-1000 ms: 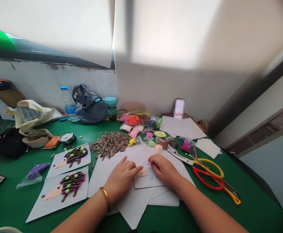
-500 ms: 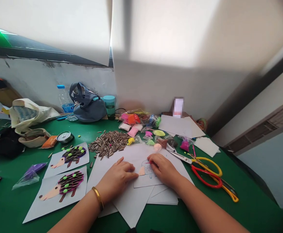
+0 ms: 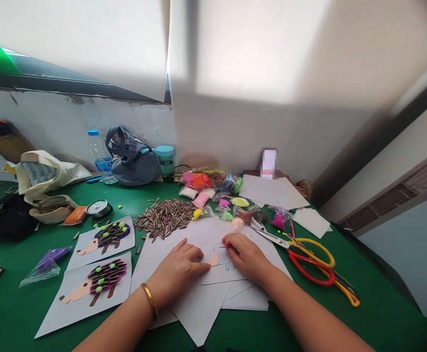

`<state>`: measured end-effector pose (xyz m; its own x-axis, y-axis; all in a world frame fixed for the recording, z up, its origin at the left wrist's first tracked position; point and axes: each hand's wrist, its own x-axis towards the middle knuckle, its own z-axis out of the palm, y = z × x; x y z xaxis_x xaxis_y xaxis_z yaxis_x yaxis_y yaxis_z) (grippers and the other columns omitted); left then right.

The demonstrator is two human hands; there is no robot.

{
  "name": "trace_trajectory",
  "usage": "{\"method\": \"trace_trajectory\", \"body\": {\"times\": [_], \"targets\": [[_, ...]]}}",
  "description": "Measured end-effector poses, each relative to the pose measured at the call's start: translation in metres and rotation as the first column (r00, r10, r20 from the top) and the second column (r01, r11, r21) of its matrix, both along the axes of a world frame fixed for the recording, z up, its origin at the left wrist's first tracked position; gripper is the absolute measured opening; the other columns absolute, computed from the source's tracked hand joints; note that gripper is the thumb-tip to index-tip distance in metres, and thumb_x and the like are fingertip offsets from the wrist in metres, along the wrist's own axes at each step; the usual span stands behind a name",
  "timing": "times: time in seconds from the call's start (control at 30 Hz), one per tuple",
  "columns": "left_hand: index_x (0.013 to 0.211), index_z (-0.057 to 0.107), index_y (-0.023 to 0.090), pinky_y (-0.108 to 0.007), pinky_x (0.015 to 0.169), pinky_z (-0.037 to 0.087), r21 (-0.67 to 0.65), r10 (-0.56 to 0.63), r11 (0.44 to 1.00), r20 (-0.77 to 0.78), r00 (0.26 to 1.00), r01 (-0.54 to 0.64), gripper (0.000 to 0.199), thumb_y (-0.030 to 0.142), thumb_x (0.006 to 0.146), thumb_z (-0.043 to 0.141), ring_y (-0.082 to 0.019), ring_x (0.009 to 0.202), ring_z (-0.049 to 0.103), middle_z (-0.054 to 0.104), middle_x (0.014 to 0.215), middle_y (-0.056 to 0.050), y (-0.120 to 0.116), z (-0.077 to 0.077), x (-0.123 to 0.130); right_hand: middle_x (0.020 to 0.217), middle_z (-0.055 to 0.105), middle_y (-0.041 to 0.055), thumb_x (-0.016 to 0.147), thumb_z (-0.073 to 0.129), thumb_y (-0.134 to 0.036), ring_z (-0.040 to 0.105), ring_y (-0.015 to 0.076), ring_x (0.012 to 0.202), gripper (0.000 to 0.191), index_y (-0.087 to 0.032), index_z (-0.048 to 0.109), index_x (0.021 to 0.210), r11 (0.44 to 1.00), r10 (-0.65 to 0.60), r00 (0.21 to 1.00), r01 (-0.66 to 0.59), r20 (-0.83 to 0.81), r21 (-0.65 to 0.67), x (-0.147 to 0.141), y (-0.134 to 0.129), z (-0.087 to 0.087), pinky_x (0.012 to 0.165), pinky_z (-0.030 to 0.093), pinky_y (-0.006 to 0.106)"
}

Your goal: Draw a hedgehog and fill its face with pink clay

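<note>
A small sheet with a blue-outlined drawing (image 3: 221, 275) lies on a stack of white paper (image 3: 199, 313). Peach-coloured clay (image 3: 214, 259) covers part of the drawing's left side. My left hand (image 3: 181, 264) rests on the paper with its fingers apart, the index fingertip touching the clay's left edge. Over the right part of the drawing, my right hand (image 3: 243, 254) has thumb and fingers pressed together on a thin pink tool (image 3: 222, 247). Most of that tool is hidden by the hand.
Sunflower seeds (image 3: 165, 215) are piled behind my left hand. Scissors (image 3: 309, 249) with yellow and red handles lie right. Two hedgehog pictures (image 3: 55, 313) lie left. Bagged clay (image 3: 201, 199), a bottle (image 3: 99, 156), a blue bag (image 3: 136, 166) and a cup (image 3: 166, 164) stand behind.
My left index fingertip has shifted very slightly right against the peach clay. My right hand has hardly moved.
</note>
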<state>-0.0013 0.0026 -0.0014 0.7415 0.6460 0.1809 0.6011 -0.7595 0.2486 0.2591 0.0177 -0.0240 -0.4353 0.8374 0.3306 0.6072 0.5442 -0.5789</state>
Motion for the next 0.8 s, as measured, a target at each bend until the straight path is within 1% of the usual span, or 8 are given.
{"method": "trace_trajectory", "body": {"times": [0.1, 0.17, 0.27, 0.37, 0.5, 0.67, 0.8], "targets": [[0.114, 0.069, 0.037, -0.057, 0.109, 0.032, -0.021, 0.000, 1.000, 0.032, 0.999, 0.000, 0.044, 0.004, 0.087, 0.055, -0.020, 0.098, 0.063, 0.067, 0.106, -0.003, 0.002, 0.001, -0.001, 0.108, 0.064, 0.0057, 0.090, 0.047, -0.010, 0.058, 0.0208, 0.102, 0.017, -0.023, 0.055, 0.096, 1.000, 0.000, 1.000, 0.000, -0.005, -0.006, 0.000, 0.000, 0.000, 0.091, 0.049, 0.038], [0.117, 0.067, 0.035, -0.055, 0.111, 0.031, -0.059, 0.004, 0.998, 0.055, 0.999, -0.001, 0.047, 0.002, 0.087, 0.052, -0.019, 0.101, 0.063, 0.068, 0.109, -0.003, 0.004, 0.001, -0.004, 0.108, 0.064, 0.0057, 0.090, 0.047, -0.010, 0.058, 0.0208, 0.102, 0.017, -0.023, 0.055, 0.096, 1.000, 0.001, 1.000, -0.001, -0.006, -0.010, 0.000, 0.000, 0.000, 0.091, 0.049, 0.038], [0.118, 0.067, 0.034, -0.056, 0.112, 0.029, -0.100, -0.007, 0.995, 0.055, 0.998, 0.012, 0.051, -0.001, 0.086, 0.049, -0.019, 0.105, 0.064, 0.069, 0.114, -0.003, 0.006, 0.002, -0.007, 0.107, 0.064, 0.0058, 0.090, 0.046, -0.010, 0.058, 0.0207, 0.102, 0.016, -0.023, 0.055, 0.095, 1.000, 0.001, 1.000, -0.001, -0.012, -0.009, 0.000, 0.000, 0.001, 0.091, 0.049, 0.038], [0.113, 0.070, 0.035, -0.058, 0.111, 0.030, -0.094, -0.010, 0.995, 0.043, 0.999, 0.014, 0.047, 0.001, 0.086, 0.052, -0.020, 0.103, 0.064, 0.068, 0.112, -0.003, 0.005, 0.003, -0.006, 0.108, 0.064, 0.0058, 0.091, 0.046, -0.011, 0.058, 0.0205, 0.102, 0.015, -0.023, 0.055, 0.095, 1.000, 0.000, 1.000, 0.000, -0.007, -0.015, 0.000, 0.000, 0.001, 0.091, 0.049, 0.038], [0.111, 0.071, 0.035, -0.058, 0.110, 0.031, -0.081, -0.006, 0.997, 0.029, 1.000, 0.008, 0.045, 0.001, 0.086, 0.054, -0.020, 0.102, 0.064, 0.068, 0.110, -0.003, 0.004, 0.002, -0.004, 0.109, 0.064, 0.0056, 0.091, 0.047, -0.011, 0.058, 0.0203, 0.103, 0.015, -0.023, 0.054, 0.095, 1.000, 0.004, 1.000, -0.004, -0.002, -0.012, 0.000, 0.000, 0.000, 0.091, 0.048, 0.038], [0.117, 0.068, 0.034, -0.056, 0.111, 0.032, -0.119, -0.004, 0.993, 0.078, 0.997, 0.013, 0.048, 0.001, 0.086, 0.052, -0.020, 0.105, 0.065, 0.070, 0.113, -0.003, 0.007, 0.001, -0.008, 0.108, 0.064, 0.0058, 0.090, 0.047, -0.010, 0.058, 0.0206, 0.102, 0.016, -0.023, 0.055, 0.096, 1.000, 0.001, 1.000, -0.001, -0.005, -0.004, 0.000, 0.000, 0.000, 0.091, 0.049, 0.038], [0.111, 0.071, 0.036, -0.058, 0.111, 0.031, -0.105, -0.036, 0.994, 0.066, 0.997, 0.042, 0.042, 0.005, 0.088, 0.055, -0.021, 0.107, 0.064, 0.068, 0.116, -0.004, 0.007, 0.003, -0.010, 0.107, 0.064, 0.0058, 0.091, 0.047, -0.011, 0.058, 0.0206, 0.102, 0.016, -0.023, 0.056, 0.096, 1.000, -0.005, 1.000, 0.005, -0.002, -0.008, 0.000, 0.000, 0.001, 0.091, 0.049, 0.038]]}}
